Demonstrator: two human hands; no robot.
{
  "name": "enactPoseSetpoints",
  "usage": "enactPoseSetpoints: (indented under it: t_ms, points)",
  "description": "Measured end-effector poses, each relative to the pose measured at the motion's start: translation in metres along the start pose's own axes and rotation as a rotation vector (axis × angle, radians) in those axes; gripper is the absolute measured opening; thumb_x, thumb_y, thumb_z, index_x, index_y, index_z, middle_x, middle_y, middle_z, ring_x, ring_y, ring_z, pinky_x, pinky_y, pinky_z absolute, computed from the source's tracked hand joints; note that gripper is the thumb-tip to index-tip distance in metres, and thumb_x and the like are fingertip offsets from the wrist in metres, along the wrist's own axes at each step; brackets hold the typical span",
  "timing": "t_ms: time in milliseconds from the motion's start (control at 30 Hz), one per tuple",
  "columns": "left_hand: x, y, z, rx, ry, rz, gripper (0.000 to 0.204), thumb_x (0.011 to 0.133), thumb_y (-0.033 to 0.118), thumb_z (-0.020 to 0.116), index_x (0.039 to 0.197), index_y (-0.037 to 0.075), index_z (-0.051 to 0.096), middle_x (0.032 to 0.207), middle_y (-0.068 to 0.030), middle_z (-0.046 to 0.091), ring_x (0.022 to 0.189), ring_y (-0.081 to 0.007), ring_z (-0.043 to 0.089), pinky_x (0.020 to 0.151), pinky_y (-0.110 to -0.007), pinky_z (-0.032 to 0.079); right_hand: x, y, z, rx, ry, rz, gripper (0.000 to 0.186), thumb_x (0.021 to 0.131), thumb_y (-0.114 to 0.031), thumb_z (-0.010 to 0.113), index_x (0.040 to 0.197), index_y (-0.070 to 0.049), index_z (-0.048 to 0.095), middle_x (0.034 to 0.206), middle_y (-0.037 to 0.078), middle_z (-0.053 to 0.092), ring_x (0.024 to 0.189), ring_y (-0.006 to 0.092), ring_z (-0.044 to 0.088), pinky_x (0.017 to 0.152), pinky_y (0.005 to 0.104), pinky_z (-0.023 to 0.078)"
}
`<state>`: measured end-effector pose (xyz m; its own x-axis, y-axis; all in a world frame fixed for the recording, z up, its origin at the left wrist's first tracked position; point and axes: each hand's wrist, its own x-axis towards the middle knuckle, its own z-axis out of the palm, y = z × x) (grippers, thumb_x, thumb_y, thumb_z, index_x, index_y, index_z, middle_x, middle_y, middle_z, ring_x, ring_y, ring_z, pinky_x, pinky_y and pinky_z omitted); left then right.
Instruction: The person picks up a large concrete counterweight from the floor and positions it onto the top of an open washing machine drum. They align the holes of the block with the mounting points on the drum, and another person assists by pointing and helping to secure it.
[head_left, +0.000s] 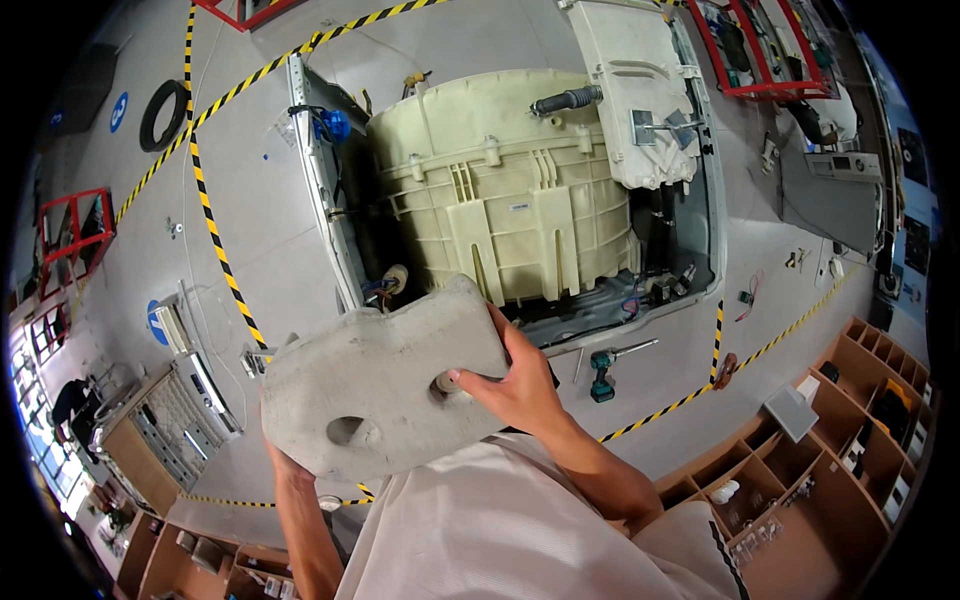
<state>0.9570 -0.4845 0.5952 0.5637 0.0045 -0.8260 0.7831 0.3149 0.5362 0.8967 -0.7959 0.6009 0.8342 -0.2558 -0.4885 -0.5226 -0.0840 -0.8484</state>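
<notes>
My right hand [515, 385] and my left hand [285, 460] hold a grey concrete block [380, 385] with two holes, above my light apron. My right thumb rests at the right hole; my left fingers are mostly hidden behind the block's edge. Beyond the block lies an opened washing machine's metal cabinet [714, 250] around a cream plastic tub [510, 215]. A pale upper part [635, 70] with a dark damper [565, 102] lies at the tub's upper right. A blue fitting [333, 124] sits on the cabinet's left side.
A cordless drill [602, 375] lies below the cabinet. Yellow-black tape [218, 250] crosses the grey floor, where a black rubber ring [163, 115] lies. Red racks [745, 75], appliance parts [180, 390] and wooden compartment shelves [800, 470] stand around the edges.
</notes>
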Motion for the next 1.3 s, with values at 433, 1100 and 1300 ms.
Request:
enactPoseSetpoints:
  t_ms: [433, 1100, 1300]
  points:
    - [0.025, -0.008, -0.002, -0.037, 0.029, -0.167, 0.051, 0.094, 0.043, 0.042, 0.126, 0.005, 0.052, 0.119, -0.0112, 0.06, 0.102, -0.0247, 0.061, 0.085, -0.039, 0.053, -0.005, 0.015, 0.011, 0.101, 0.094, 0.077, 0.074, 0.071, -0.017, 0.077, 0.132, 0.004, 0.043, 0.109, 0.021, 0.063, 0.1, 0.0279, 0.064, 0.086, 0.0345, 0.049]
    - [0.066, -0.031, -0.027, -0.105, -0.174, -0.308, 0.054, 0.094, 0.042, 0.041, 0.132, 0.004, 0.047, 0.125, -0.0132, 0.057, 0.111, -0.0296, 0.057, 0.092, -0.046, 0.049, 0.003, 0.02, 0.01, -0.021, 0.147, -0.011, 0.071, 0.07, -0.017, 0.076, 0.128, 0.008, 0.044, 0.099, 0.022, 0.065, 0.091, 0.0327, 0.065, 0.082, 0.0364, 0.049]
    - [0.067, -0.023, -0.019, 0.084, -0.175, -0.266, 0.058, 0.094, 0.049, 0.038, 0.13, 0.004, 0.049, 0.123, -0.0129, 0.058, 0.11, -0.0272, 0.058, 0.092, -0.042, 0.05, 0.003, 0.023, 0.012, -0.01, 0.138, 0.03, 0.073, 0.069, -0.019, 0.076, 0.129, 0.007, 0.043, 0.101, 0.023, 0.065, 0.093, 0.0326, 0.064, 0.083, 0.0361, 0.049]
